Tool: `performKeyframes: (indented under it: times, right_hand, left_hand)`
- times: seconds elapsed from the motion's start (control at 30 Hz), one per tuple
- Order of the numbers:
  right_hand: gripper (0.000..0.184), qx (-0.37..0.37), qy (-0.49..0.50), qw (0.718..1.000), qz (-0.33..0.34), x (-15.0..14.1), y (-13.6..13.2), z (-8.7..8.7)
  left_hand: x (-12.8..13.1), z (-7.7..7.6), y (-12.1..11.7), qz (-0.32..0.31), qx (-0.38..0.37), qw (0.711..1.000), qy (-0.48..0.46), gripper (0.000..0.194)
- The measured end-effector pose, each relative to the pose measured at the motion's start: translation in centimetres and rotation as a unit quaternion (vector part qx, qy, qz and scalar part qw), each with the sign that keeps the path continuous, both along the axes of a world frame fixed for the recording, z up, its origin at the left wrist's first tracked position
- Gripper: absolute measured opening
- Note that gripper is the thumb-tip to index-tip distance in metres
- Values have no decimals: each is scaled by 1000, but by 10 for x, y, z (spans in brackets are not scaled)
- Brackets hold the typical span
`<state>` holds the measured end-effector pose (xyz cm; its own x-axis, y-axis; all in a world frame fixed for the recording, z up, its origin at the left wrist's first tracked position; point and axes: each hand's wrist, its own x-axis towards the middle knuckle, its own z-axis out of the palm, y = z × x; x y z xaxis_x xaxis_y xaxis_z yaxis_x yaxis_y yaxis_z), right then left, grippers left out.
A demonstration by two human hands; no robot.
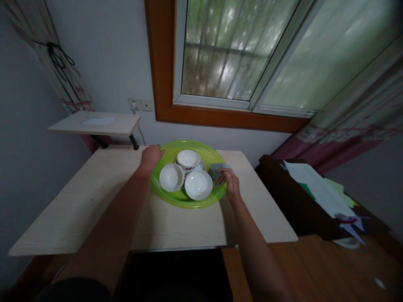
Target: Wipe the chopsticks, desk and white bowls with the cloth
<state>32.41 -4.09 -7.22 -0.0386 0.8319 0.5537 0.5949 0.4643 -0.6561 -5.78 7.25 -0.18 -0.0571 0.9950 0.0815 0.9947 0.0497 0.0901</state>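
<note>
A round, bright green plastic tray rests on the table. My left hand is closed on its left rim. Three white bowls sit together in the tray: a back bowl with a small red pattern, a left bowl tipped somewhat to one side, and a front bowl. Part of another white dish shows beneath and between them. At the tray's right side my right hand has its fingers closed on a grey cloth, which looks folded.
The pale wooden table stands against the wall under a window. A small raised shelf with a paper label is at its back left. To the right, a dark brown piece of furniture bears papers. Curtains hang at both sides.
</note>
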Motion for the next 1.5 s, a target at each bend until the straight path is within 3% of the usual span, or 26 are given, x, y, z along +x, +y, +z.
performKeyframes:
  times: [0.27, 0.43, 0.57, 0.67, 0.87, 1.07, 1.17, 1.33, 1.5]
  right_hand:
    - [84, -15, -17, 1000, 13, 0, -3, 4]
    - [83, -10, -16, 1000, 5, 0, -1, 4]
    - [81, -15, -52, 998, 11, 6, 0, 3]
    - [78, -27, -116, 993, 23, 14, -3, 6]
    - [58, -55, -264, 960, 74, 29, -8, 26]
    - [59, -37, -351, 924, 147, 27, -7, 66]
    - [66, -70, -381, 903, 187, 23, 2, 80]
    - [68, -136, -440, 866, 196, 16, 35, 75]
    - [56, -187, -501, 825, 184, 1, 69, 65]
  left_hand:
    - [-4, 0, 1, 14, 7, 999, -44, 50]
    - [-6, 2, -20, 3, 19, 998, -64, 50]
    - [-1, -2, -50, 42, -77, 993, -85, 80]
    - [3, -6, -65, 72, -101, 987, -99, 93]
    - [7, -6, -68, 79, -88, 986, -113, 93]
    - [8, -4, -68, 71, -87, 987, -114, 95]
    - [8, -4, -68, 72, -87, 988, -109, 95]
    - [7, -4, -68, 74, -92, 987, -108, 94]
    - [6, -5, -68, 73, -91, 987, -112, 93]
